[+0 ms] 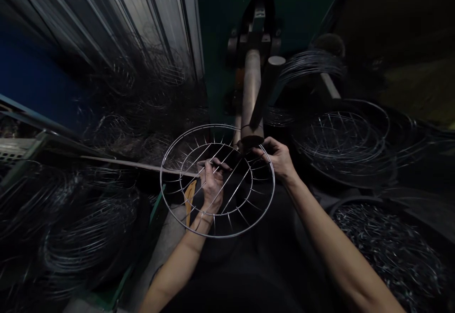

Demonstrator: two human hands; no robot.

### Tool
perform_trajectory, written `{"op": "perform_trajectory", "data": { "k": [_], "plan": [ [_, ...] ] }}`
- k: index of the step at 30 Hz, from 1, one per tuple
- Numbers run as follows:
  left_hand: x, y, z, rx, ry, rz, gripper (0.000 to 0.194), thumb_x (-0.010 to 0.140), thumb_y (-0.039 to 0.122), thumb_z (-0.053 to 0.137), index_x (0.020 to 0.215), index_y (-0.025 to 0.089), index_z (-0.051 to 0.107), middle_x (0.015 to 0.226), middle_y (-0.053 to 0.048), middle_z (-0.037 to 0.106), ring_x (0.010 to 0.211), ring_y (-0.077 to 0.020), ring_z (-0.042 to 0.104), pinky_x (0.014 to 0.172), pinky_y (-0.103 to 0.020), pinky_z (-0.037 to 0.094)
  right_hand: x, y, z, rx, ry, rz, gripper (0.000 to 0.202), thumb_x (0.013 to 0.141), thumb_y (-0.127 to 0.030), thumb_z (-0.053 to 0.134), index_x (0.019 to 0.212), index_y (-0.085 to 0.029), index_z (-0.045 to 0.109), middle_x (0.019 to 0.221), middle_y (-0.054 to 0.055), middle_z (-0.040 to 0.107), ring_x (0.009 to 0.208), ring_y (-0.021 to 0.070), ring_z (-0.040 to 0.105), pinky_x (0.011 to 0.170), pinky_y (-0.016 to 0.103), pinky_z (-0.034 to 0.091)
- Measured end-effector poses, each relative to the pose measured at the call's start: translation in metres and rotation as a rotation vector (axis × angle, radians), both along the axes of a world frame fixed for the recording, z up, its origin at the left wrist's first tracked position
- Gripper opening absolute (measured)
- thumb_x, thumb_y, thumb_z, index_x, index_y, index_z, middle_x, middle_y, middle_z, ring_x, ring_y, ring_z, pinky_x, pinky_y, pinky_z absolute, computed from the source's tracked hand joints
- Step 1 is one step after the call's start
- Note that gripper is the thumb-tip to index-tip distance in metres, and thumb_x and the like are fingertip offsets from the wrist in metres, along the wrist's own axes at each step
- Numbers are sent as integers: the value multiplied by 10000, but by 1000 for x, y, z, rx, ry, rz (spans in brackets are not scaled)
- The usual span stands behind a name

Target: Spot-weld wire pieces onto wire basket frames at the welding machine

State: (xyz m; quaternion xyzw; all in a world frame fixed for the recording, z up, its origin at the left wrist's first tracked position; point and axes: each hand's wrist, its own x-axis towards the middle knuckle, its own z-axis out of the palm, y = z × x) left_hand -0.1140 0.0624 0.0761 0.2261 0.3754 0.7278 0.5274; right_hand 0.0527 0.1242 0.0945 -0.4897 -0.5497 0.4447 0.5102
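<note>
A round wire rack (227,214), with two rings joined by short spokes and straight bars across the middle, lies level in front of me. My left hand (212,187) is closed at its inner bars, seen through the wires. Its fingertips look dark, and their exact hold is partly hidden. At the right rim, my right hand (279,160) pinches the wire, its fingertips partly behind a machine's metal post. That thick cylindrical post (253,90) ends right above the rack's far side, and a darker angled rod (266,92) meets it there.
Left, a green-edged bin (122,287) holds many wire rings (78,246). More wire racks (337,135) are stacked at right, below a wire bundle (313,64). A tub of small metal pieces (387,251) stands near my right arm. Corrugated metal sheet (142,14) rises behind.
</note>
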Motion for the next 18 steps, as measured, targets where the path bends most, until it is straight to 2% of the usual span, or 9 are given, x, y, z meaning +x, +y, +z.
{"op": "perform_trajectory", "data": {
  "k": [4,8,15,18],
  "plan": [
    [1,0,-2,12,-18,0,200,899,406,475,881,218,407,871,0,503,665,-83,583,673,-248,520,1,2,-1,13,-15,1,354,594,-442,770,637,-194,521,605,-31,557,565,100,491,550,236,413],
    [2,0,-7,25,47,6,222,910,431,443,878,212,423,873,-16,522,665,-97,588,661,-257,525,2,3,-5,27,-18,13,344,614,-417,760,631,-187,505,584,-47,529,540,82,465,537,223,396],
    [-3,1,-14,52,68,-24,154,933,367,399,890,221,420,918,-16,511,706,-93,590,719,-272,523,5,7,-27,6,17,6,308,639,-417,750,699,-188,554,613,-42,547,551,87,478,521,222,381],
    [-11,3,-17,36,141,-38,160,940,358,384,898,215,444,938,-33,526,723,-101,586,738,-279,515,6,14,-34,22,-3,23,318,633,-438,753,718,-185,580,637,-31,570,585,100,502,553,234,403]
  ]
}}
